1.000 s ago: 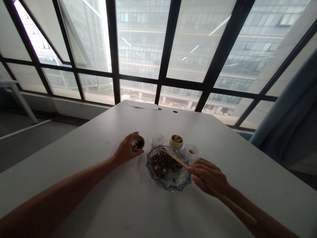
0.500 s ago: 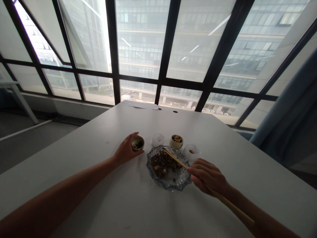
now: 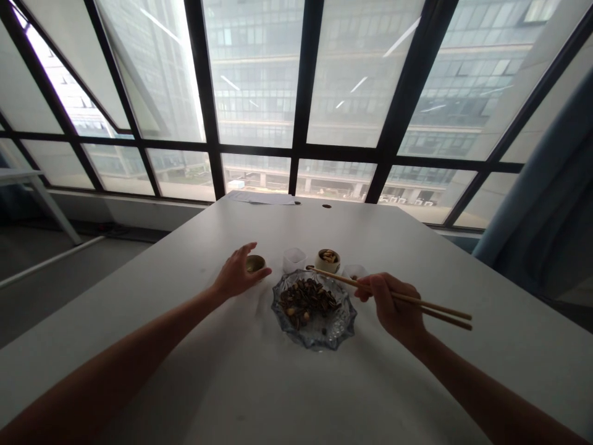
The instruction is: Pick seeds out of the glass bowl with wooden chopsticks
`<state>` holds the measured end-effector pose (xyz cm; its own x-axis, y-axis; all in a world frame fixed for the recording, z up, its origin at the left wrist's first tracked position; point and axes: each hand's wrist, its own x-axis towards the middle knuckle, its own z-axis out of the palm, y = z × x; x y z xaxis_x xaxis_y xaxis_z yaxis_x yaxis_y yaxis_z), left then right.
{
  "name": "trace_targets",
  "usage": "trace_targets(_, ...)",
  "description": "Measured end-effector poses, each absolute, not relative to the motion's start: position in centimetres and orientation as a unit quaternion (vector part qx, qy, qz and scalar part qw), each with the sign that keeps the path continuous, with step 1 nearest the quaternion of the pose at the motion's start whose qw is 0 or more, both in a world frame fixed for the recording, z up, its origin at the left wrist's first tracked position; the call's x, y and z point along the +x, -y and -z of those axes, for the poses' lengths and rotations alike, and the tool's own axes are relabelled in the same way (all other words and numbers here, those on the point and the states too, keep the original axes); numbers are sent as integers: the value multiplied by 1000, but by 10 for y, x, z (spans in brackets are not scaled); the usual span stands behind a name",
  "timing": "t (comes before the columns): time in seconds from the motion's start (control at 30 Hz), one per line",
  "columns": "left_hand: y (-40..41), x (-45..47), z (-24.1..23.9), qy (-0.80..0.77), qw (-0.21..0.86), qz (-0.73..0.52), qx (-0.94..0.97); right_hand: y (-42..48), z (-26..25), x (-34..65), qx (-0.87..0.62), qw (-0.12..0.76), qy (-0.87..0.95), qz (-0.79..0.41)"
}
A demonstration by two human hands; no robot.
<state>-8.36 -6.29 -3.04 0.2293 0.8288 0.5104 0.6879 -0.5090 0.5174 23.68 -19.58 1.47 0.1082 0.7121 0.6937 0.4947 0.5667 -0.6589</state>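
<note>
My left hand [image 3: 236, 270] curls round the side of a small dark-yellow bowl [image 3: 254, 264], its thumb across the near side and fingers along the far side. In my right hand [image 3: 393, 306] is a pair of wooden chopsticks [image 3: 435, 308], pointing left. A small dark piece, perhaps a sunflower seed [image 3: 309, 267], shows at their tips, above the far rim of a scalloped glass plate [image 3: 343, 324]. On the plate lies a heap of dark striped sunflower seeds [image 3: 310, 295], with a few pale round nuts [image 3: 291, 312] at its near left.
Behind the plate stand a white translucent cup [image 3: 293, 259], a cream bowl [image 3: 327, 262] of light-brown pieces, and another white cup [image 3: 353, 270] partly hidden by my right hand. Papers [image 3: 262, 198] lie at the far edge of the white table [image 3: 222, 383], by the windows.
The chopstick tips have lifted from the seed heap to the plate's far rim with a dark piece. My right hand has turned and risen. My left hand stays at the small bowl, now less tilted.
</note>
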Motion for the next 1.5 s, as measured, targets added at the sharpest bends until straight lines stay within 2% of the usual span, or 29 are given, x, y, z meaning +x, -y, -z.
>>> trace_targets(0.17, 52, -41, 0, -472, 47, -303, 826, 176, -8, 240, -476, 672, 506, -258)
trace_targets(0.27, 41, -9, -7, -474, 55, -222, 850, 169, -8, 243, -478, 690, 451, -303)
trace_targets(0.4, 30, 18, -4, -484, 98, -194, 848, 174, -8, 244, -486, 686, 496, -218)
trace_targets(0.57, 30, 21, 1, -405, 89, -285, 864, 185, -5, 244, -438, 591, 677, -29)
trace_targets(0.7, 33, 18, 2, -371, 68, -314, 871, 172, -6, 239, -367, 531, 763, 40)
trace_targets(0.9, 35, 15, 0, -371, 71, -324, 867, 147, -21, 221, -413, 505, 758, -22)
trace_targets(1.13, 27, 17, -1, -435, 90, -268, 855, 169, -41, 236, -488, 578, 635, -154)
trace_targets(1.2, 23, 18, -1, -454, 105, -245, 850, 179, -50, 241, -504, 554, 635, -192)
trace_targets(1.33, 25, 11, -2, -450, 110, -243, 852, 193, -66, 247, -521, 438, 688, -252)
trace_targets(1.5, 42, -36, 0, -418, 28, -316, 851, 197, -69, 248, -523, 351, 737, -244)
